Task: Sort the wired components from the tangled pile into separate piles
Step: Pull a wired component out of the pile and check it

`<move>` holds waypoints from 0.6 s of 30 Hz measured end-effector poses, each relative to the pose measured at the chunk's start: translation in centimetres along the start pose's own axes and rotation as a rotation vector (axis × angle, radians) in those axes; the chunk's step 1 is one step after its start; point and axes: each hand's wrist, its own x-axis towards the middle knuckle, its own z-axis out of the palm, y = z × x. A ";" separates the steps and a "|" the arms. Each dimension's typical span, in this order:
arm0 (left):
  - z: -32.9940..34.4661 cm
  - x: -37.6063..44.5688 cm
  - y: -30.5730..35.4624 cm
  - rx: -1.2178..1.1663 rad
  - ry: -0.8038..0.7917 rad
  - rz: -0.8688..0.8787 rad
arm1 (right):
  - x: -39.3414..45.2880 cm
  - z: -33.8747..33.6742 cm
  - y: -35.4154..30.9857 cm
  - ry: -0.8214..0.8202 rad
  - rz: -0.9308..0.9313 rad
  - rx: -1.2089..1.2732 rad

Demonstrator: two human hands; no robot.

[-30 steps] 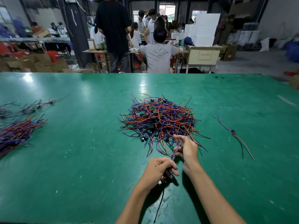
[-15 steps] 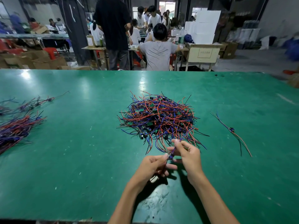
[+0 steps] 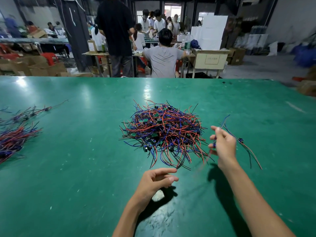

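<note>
One wired component [image 3: 215, 145] is pinched in the right hand [image 3: 224, 147], apparently clear of the tangled pile [image 3: 162, 132] at table centre, though blur obscures its wires. Left hand [image 3: 153, 182] hangs loosely curled, holding nothing, at the pile's six o'clock. Step in hand: carrying to the lone piece [image 3: 242, 142] at three o'clock. Next move calls for laying it alongside. Sorted bundles [image 3: 13, 139] lie at nine o'clock on the green table [image 3: 85, 168].

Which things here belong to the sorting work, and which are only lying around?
Belonging to the job:
tangled pile
held component in right hand
sorted component on the right
sorted bundles on the left

Just around:
cardboard boxes
white boxes
</note>
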 end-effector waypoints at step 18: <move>-0.7 1.5 -0.1 -0.391 0.144 -0.039 | 13.3 -3.7 3.6 -0.112 -0.217 -1.410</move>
